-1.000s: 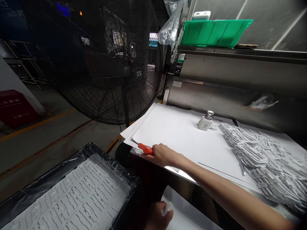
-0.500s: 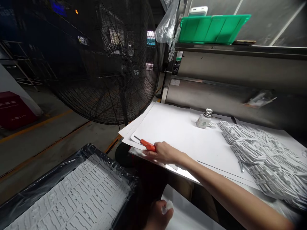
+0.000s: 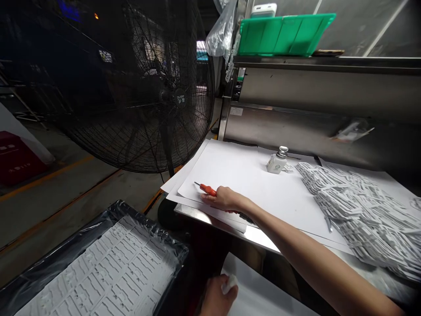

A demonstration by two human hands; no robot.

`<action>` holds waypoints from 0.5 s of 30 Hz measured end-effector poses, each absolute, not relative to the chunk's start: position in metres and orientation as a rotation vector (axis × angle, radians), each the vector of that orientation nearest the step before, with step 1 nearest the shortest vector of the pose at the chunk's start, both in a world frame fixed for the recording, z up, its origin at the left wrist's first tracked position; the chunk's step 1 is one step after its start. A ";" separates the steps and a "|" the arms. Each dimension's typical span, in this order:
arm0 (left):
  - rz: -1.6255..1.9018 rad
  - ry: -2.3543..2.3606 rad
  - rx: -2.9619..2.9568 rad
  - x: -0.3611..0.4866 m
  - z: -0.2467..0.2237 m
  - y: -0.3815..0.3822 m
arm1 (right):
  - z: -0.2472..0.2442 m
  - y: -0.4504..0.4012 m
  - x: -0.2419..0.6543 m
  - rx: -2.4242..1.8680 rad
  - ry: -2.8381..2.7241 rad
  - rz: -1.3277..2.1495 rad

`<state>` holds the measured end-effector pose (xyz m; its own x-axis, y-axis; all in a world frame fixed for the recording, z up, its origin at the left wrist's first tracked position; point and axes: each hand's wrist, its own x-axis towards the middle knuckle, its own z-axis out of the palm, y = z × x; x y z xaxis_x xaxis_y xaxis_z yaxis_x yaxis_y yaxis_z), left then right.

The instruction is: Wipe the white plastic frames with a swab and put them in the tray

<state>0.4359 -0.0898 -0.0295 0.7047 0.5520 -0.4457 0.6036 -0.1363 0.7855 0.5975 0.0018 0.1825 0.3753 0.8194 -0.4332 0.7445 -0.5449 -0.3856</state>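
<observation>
My right hand (image 3: 226, 199) is over the front left of the white-sheeted bench, its fingers closed round a red-orange-handled tool (image 3: 208, 189) with a thin metal tip pointing left. Part of its handle is hidden under the palm. A dark end shows beneath the wrist. Low in the view, my left hand (image 3: 217, 296) pinches a crumpled white wad (image 3: 230, 284), perhaps cloth or tissue. Beneath that hand lies a white sheet (image 3: 253, 287). A small white bottle with a metal top (image 3: 276, 162) stands farther back on the bench.
Thin grey-white parts (image 3: 358, 215) are piled at the bench's right. Left of me, a black-lined bin (image 3: 120, 206) holds flat rows of similar white parts (image 3: 112, 272). A large black fan (image 3: 171, 96) stands behind. A green bin (image 3: 283, 37) sits on the shelf.
My right hand, with the tool, has shifted slightly right and up across the sheets, and more of the tool's rear end shows. My left hand keeps its pinch. The whole view has shifted a little.
</observation>
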 end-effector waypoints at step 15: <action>-0.026 0.948 1.841 0.436 -0.027 -0.091 | 0.192 -0.005 0.595 -2.486 -1.352 0.939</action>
<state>0.4357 -0.0908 -0.0265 0.6899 0.5911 -0.4180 0.6130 -0.1698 0.7716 0.5947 -0.0049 0.1916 0.3941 0.8018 -0.4493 0.7013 -0.5783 -0.4168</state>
